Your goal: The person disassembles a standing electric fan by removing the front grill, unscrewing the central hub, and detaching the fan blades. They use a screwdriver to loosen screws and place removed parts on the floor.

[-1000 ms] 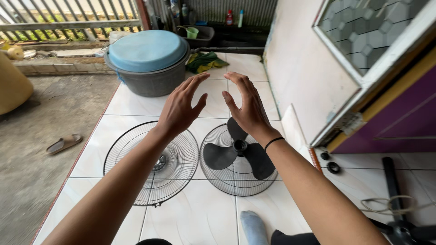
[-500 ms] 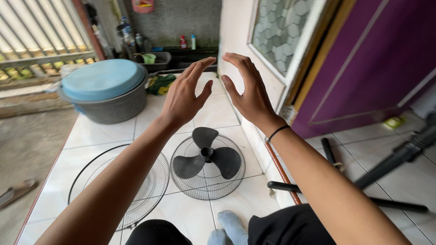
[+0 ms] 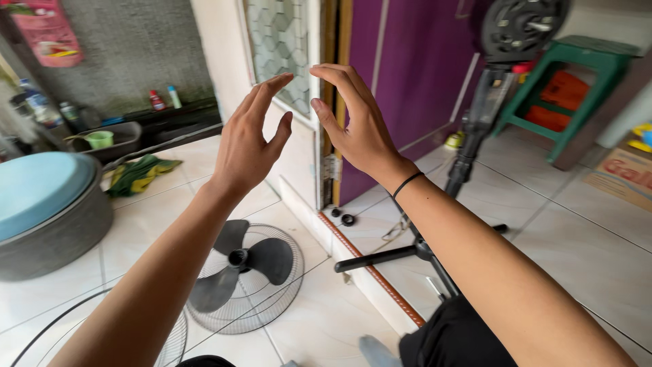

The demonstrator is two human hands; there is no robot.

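My left hand (image 3: pixel 250 139) and my right hand (image 3: pixel 353 122) are raised in front of me, palms facing each other, fingers spread, holding nothing. A black band circles my right wrist. Below them on the white tiled floor lies a round wire fan guard (image 3: pixel 282 299) with a dark three-blade fan propeller (image 3: pixel 238 261) resting on it. A second wire guard (image 3: pixel 88 319) lies at the lower left, partly behind my left arm. To the right stands the black fan stand (image 3: pixel 468 146) with the motor head (image 3: pixel 519 24) on top.
A grey basin with a blue lid (image 3: pixel 41 204) sits at the left, a green cloth (image 3: pixel 139 170) beyond it. Two small black rings (image 3: pixel 343 217) lie by the purple door (image 3: pixel 414 75). A green plastic stool (image 3: pixel 577 81) and a cardboard box (image 3: pixel 621 177) stand at the right.
The view has swung to the right, bringing the purple door, fan stand and green stool into sight. Both hands stay raised and empty, close together.
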